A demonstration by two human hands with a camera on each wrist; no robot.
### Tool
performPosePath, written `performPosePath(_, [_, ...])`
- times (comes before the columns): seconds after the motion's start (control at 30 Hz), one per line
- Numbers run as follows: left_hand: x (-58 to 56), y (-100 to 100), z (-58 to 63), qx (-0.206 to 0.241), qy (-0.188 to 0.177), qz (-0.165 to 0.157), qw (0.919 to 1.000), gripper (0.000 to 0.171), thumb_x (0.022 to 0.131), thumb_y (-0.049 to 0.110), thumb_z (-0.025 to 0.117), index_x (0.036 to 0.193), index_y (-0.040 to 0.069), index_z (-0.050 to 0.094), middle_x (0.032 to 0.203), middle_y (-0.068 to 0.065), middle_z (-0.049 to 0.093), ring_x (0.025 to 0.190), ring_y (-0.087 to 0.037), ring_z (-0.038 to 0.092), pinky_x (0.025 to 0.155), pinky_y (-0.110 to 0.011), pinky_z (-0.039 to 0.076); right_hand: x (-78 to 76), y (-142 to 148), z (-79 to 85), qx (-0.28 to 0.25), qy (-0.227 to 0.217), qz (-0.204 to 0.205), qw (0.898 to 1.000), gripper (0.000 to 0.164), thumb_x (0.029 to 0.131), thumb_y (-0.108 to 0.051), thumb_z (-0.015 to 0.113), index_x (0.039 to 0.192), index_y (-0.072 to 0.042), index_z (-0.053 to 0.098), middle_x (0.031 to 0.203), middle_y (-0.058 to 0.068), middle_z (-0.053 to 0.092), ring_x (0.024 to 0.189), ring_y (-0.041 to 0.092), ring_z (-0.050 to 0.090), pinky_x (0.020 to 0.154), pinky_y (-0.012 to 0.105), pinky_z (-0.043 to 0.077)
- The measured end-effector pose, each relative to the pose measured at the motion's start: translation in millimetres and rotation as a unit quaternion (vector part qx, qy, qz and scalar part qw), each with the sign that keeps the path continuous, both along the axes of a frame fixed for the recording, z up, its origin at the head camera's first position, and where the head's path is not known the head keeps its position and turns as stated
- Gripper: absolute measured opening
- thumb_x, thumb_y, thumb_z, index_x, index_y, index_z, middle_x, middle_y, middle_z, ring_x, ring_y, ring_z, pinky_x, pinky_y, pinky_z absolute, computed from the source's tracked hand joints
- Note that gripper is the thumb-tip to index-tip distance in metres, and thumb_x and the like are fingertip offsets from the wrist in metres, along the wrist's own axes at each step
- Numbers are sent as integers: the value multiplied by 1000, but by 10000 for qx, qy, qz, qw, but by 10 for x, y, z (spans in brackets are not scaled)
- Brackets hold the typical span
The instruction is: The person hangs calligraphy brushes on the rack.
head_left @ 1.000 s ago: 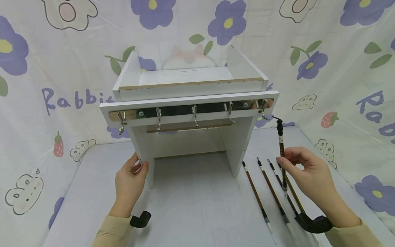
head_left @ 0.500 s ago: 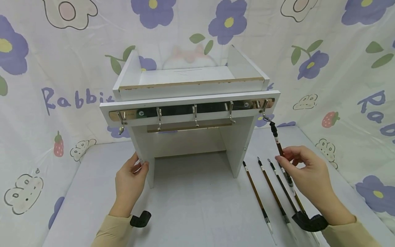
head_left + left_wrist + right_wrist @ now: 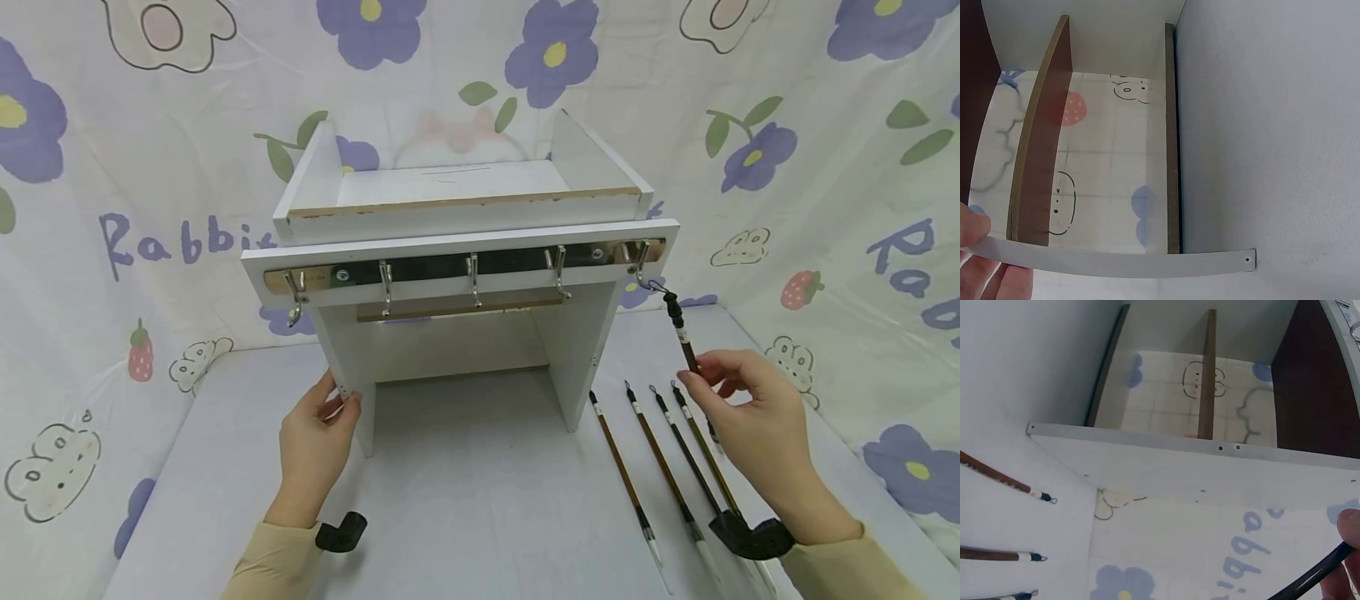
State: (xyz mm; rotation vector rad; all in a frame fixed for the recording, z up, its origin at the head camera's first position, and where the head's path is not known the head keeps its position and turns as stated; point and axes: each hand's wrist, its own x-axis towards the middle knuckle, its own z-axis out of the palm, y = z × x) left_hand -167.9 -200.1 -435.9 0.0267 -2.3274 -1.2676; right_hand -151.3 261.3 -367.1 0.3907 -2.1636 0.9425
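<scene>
A white wooden rack [image 3: 465,225] stands on the table, a metal rail with several hooks along its front. My left hand [image 3: 311,454] grips the front edge of the left side panel [image 3: 1122,264], its thumb on one face and fingers on the other. My right hand [image 3: 757,425] pinches the handle of a calligraphy brush [image 3: 681,333] between thumb and fingers. Slanting up and left, the brush has its hanging loop at the tip of the rightmost hook [image 3: 642,263]. The lower part of the brush passes behind my right hand in the head view and shows dark in the right wrist view.
Several more brushes lie side by side right of the rack, among them a brown brush [image 3: 621,467] and a black brush [image 3: 686,446]. A patterned curtain [image 3: 825,150] hangs behind and around the white table [image 3: 465,508].
The brush has tilted from upright to slanting, its loop moving left to the rightmost hook. My right hand has shifted slightly. My left hand keeps its place on the panel.
</scene>
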Motion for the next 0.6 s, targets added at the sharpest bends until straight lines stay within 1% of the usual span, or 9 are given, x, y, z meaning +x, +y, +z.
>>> performPosePath(0.17, [2, -2, -2, 23, -39, 8, 10000, 48, 92, 16, 66, 138, 8, 54, 130, -10, 60, 104, -27, 65, 81, -30, 56, -29, 4, -29, 66, 173, -64, 9998, 30, 71, 8, 81, 96, -5, 70, 85, 1, 64, 75, 2, 50, 62, 8, 41])
performPosePath(0.3, [6, -1, 0, 5, 0, 13, 10000, 47, 92, 16, 66, 137, 8, 55, 130, -10, 60, 103, -27, 66, 81, -29, 56, -31, -1, -33, 101, 233, -124, 9996, 30, 71, 7, 82, 96, -5, 71, 85, 1, 64, 74, 1, 49, 60, 6, 40])
performPosePath(0.47, [14, 4, 8, 26, 23, 39, 10000, 47, 92, 16, 67, 137, 8, 55, 129, -10, 60, 103, -26, 66, 80, -29, 56, -27, -23, -20, 163, 143, -151, 9997, 27, 73, 5, 81, 96, -4, 70, 85, 0, 64, 75, 2, 49, 62, 8, 40])
performPosePath(0.6, [7, 3, -3, 46, 21, 45, 10000, 47, 91, 15, 67, 137, 8, 55, 129, -9, 61, 103, -25, 66, 80, -29, 56, -37, -46, -46, 198, 56, -129, 9997, 26, 74, 4, 81, 95, -4, 69, 85, 0, 64, 75, 6, 51, 63, 10, 41])
